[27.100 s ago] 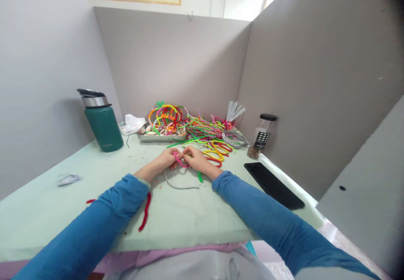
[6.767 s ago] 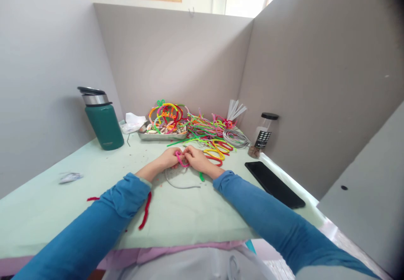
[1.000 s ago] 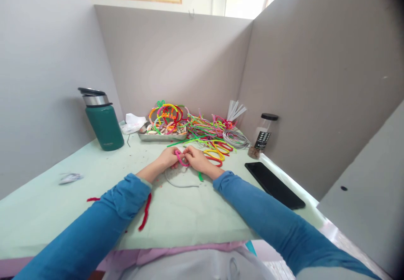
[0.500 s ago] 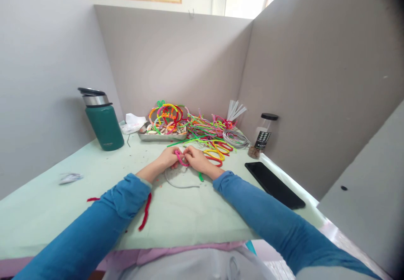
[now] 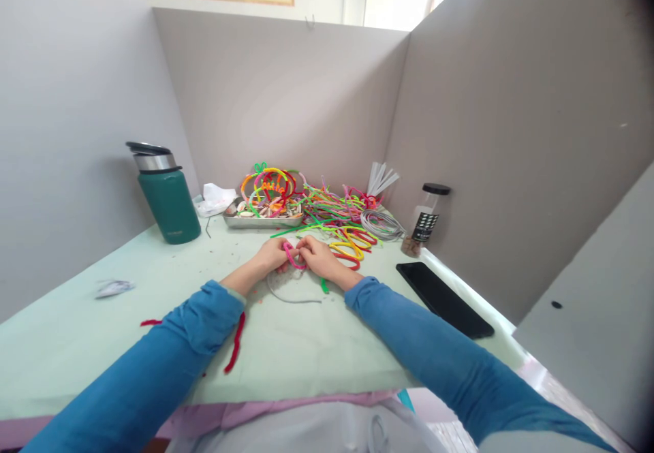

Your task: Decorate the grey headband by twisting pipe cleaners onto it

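A pink fuzzy stem (image 5: 293,257), bent into a curve, is between my two hands over the middle of the table. My left hand (image 5: 274,254) pinches its left side, fingers closed. My right hand (image 5: 314,255) is closed at its right side, fingertips together on the stem close to the left fingers. A thin grey wire (image 5: 293,301) curves on the cloth just below the hands. A short green piece (image 5: 324,286) lies under my right wrist. Red and yellow bent stems (image 5: 352,248) lie right of my right hand.
Behind the hands are a metal tray (image 5: 263,223), a pile of coloured stems (image 5: 332,204) and a grey wire coil (image 5: 382,225). A green bottle (image 5: 171,204) stands left; a jar (image 5: 424,225) and black phone (image 5: 444,300) are right. A red stem (image 5: 236,344) lies near my left sleeve.
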Motion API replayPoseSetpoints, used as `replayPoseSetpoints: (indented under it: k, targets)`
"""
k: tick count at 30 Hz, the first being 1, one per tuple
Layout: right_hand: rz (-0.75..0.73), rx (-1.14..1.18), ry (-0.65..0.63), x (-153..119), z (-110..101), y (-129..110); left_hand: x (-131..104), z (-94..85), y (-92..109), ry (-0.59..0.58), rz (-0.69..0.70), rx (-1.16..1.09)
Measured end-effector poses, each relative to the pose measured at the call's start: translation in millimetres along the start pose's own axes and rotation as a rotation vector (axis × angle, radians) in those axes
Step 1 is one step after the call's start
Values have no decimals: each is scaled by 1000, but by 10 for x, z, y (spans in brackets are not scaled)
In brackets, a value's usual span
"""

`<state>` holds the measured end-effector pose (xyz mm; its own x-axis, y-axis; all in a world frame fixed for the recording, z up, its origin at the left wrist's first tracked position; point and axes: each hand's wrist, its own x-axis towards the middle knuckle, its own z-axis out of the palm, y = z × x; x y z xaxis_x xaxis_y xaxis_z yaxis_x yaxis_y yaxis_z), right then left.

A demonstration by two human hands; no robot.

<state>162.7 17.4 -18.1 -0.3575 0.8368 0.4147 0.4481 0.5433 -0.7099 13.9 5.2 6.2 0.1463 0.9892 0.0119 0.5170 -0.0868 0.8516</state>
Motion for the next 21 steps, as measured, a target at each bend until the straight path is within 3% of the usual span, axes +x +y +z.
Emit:
replayPoseSetpoints:
  k: [6,21]
  targets:
    - [-6,-6,-4,1,2,6,4,9,-19,-23,54,-6]
    - [-11,6,20,4,12,19,7,20,-15,51,84,12]
